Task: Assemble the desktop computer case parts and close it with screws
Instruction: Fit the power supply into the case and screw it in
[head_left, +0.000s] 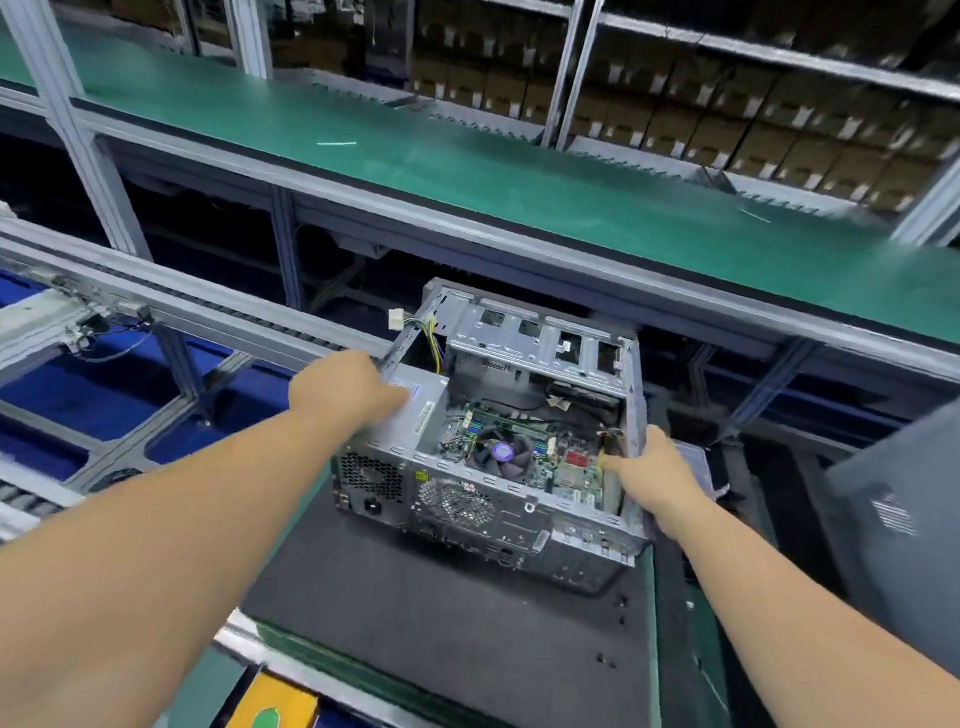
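On one case (498, 457): two hands.

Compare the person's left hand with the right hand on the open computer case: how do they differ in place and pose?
The left hand lies on the silver power supply at the computer case's left top, fingers blurred. The right hand holds the case's right wall, thumb reaching inside near the motherboard. Both touch the same open case, arms stretched forward.
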